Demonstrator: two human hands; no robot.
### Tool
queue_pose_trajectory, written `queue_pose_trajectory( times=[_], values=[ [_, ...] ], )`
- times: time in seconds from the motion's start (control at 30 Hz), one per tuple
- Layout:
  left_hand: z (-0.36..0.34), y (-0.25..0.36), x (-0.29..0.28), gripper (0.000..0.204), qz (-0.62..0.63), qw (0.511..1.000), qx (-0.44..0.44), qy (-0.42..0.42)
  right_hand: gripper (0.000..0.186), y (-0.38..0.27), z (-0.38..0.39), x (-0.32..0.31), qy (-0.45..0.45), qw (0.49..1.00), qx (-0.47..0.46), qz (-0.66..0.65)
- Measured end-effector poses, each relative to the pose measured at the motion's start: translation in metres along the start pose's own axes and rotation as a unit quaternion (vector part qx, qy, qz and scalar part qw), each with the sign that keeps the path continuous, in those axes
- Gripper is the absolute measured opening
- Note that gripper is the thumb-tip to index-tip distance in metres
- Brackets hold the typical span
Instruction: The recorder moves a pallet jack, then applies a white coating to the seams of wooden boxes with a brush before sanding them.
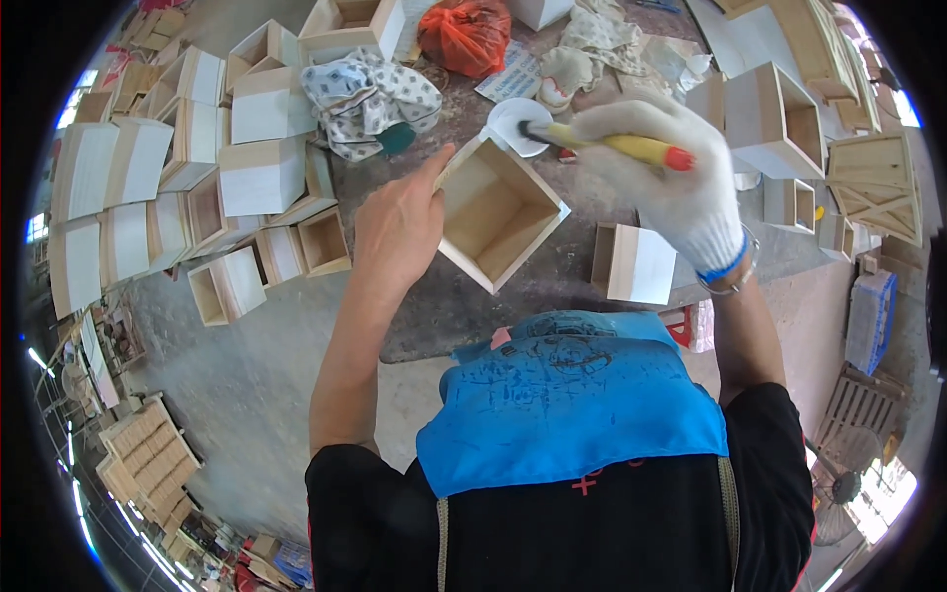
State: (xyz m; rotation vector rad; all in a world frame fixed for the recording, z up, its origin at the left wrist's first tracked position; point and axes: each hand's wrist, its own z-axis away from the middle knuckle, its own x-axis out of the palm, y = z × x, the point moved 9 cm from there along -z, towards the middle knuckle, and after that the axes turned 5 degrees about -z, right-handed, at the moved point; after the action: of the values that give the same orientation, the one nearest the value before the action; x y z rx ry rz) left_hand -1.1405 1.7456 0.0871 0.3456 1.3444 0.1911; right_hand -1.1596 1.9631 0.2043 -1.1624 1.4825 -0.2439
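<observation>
A square, open-topped wooden box (472, 242) is gripped at its left side by my bare left hand (400, 222), the index finger stretched along the wall. Its open mouth faces me, showing bare wood inside. In a white knitted glove, my right hand (681, 173) is closed around a paintbrush (631, 148) with a yellow, red-tipped handle. The dark bristles are over a small white bowl (511, 116) just beyond the box; whether they touch what is in it I cannot tell. A white-faced wooden box (639, 264) lies to the right, below the gloved hand.
Many similar boxes (261, 178) are stacked on the left. More boxes (774, 123) stand at the right. Beyond the bowl lie a patterned cloth (370, 99), a red plastic bag (464, 37) and crumpled rags (597, 44). A blue apron (572, 414) covers my front at the table edge.
</observation>
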Motion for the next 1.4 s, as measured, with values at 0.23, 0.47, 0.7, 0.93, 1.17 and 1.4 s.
queue_pose_trajectory(
  times=[0.23, 0.47, 0.7, 0.93, 1.17, 1.4],
  values=[
    [-0.002, -0.019, -0.002, 0.049, 0.039, 0.998, -0.041, 0.024, 0.019, 0.053, 0.042, -0.029, 0.158, 0.952, 0.155, -0.212],
    [-0.005, -0.019, -0.009, 0.050, 0.059, 0.997, -0.034, 0.046, 0.021, 0.079, 0.092, -0.026, 0.232, 0.905, 0.205, -0.291],
    [-0.004, -0.020, -0.004, 0.051, 0.094, 0.994, -0.039, 0.032, 0.020, 0.065, 0.095, -0.016, 0.177, 0.934, 0.199, -0.239],
    [0.001, -0.020, 0.000, 0.050, 0.080, 0.995, -0.043, 0.031, 0.022, 0.085, 0.103, 0.002, 0.245, 0.846, 0.243, -0.405],
    [0.002, -0.026, 0.003, 0.049, 0.077, 0.995, -0.063, 0.012, 0.024, 0.098, 0.108, 0.016, 0.259, 0.812, 0.281, -0.441],
    [0.001, -0.028, 0.003, 0.050, 0.078, 0.995, -0.054, 0.019, 0.023, 0.097, 0.104, 0.035, 0.207, 0.827, 0.280, -0.441]
  ],
)
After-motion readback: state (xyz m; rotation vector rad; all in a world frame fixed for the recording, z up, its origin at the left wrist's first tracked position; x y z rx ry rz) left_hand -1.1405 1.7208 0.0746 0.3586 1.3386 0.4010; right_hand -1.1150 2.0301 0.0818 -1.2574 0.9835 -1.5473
